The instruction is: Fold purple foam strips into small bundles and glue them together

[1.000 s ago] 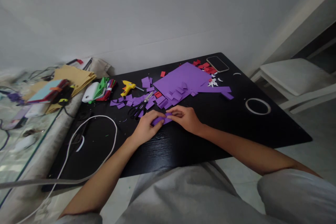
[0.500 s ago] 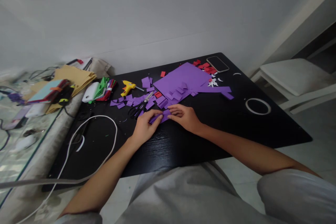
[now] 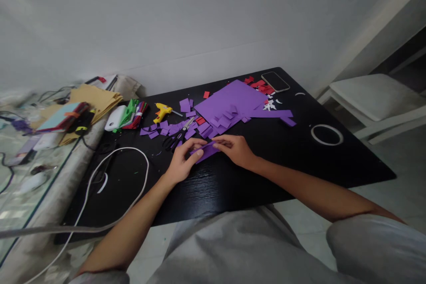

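Observation:
A strip of purple paper [image 3: 207, 151] lies between my two hands near the middle of the black table [image 3: 229, 186], with a crease or fold along its far side. My left hand [image 3: 184, 158] grips its left end, thumb on the near side and fingers on the far side. At the other end, my right hand [image 3: 235, 151] pinches the strip between thumb and fingers. Just beyond the left hand rest black-handled scissors [image 3: 181, 136], partly over small purple paper pieces [image 3: 173, 129]. A large purple sheet [image 3: 229, 100] lies farther back.
A yellow glue gun [image 3: 163, 112] lies behind the scissors. At the back right are a phone [image 3: 275, 81], red scraps [image 3: 258, 84] and white scraps [image 3: 270, 104]. A white ring [image 3: 327, 135] sits at right. A white cable [image 3: 146, 166] loops across the left side.
The purple strip has tilted between my hands, and more of its near face shows. My left thumb has shifted slightly toward me; the right fingers have curled in more.

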{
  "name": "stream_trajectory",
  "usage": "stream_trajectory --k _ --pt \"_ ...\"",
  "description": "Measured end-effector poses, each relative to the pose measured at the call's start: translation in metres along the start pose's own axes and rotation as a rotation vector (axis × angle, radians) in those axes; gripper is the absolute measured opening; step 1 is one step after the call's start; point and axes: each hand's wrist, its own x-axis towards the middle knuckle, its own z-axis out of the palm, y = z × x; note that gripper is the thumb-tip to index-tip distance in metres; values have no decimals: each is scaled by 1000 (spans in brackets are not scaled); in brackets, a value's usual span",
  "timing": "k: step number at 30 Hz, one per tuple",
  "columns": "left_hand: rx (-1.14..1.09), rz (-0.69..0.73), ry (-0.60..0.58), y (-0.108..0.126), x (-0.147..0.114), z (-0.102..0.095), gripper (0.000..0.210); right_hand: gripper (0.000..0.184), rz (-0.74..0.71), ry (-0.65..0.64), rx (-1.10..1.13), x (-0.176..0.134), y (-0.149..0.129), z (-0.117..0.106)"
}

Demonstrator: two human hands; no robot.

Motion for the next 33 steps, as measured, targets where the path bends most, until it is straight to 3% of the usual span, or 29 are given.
stream_trajectory --k 6,14,24,28,33 --pt "-205 26 -79 -1 1 -3 41 28 8 -71 48 -1 0 1" --pt "-254 48 -169 -5 -2 -5 61 11 -35 -75 -4 -3 -3 2" --pt "3 119 49 -4 5 -2 22 10 -128 -122 -119 -6 -10 0" --pt "70 243 -101 1 6 -3 25 11 -149 -205 -113 -7 -10 0" --pt "155 247 -207 1 4 -2 17 11 -81 -300 24 -8 -10 0"
